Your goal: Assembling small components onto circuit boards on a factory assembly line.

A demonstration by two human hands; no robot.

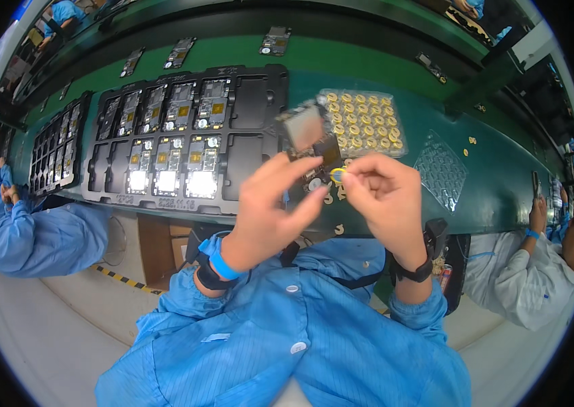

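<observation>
My left hand (pixel 270 207) has its fingers curved round the lower end of a circuit board (pixel 306 129), which is tilted and smeared by motion. A round silver piece (pixel 315 184) shows at the board's near end, between thumb and forefinger. Just to the right, my right hand (pixel 387 193) pinches a small round part with a yellow rim (pixel 338 176) at its fingertips, close beside the board. Behind it stands a clear blister tray (pixel 401 129) with rows of round yellow parts. Several small cream-coloured pieces (pixel 339 230) lie on the green bench below my hands.
To the left lies a black tray (pixel 229 136) with circuit boards in several pockets, and a second such tray (pixel 78 139) beyond. A clear blister sheet (pixel 441 169) lies at right. Boards (pixel 275 41) rest on the green strip behind. Co-workers sit on both sides.
</observation>
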